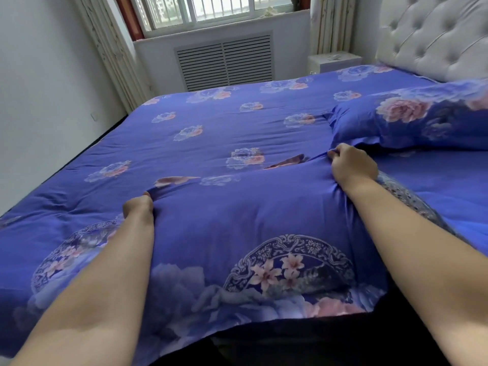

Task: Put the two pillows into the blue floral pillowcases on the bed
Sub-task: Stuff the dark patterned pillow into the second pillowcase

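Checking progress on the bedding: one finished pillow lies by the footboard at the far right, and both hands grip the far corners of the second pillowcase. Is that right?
Not quite. The head view shows the finished pillow lying by the tufted headboard, not a footboard. The rest stands: the left hand and right hand each hold a grip on a far corner of the second pillowcase.

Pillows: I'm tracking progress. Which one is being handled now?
The near pillow, gripped by left hand and right hand; the other pillow lies untouched by the headboard.
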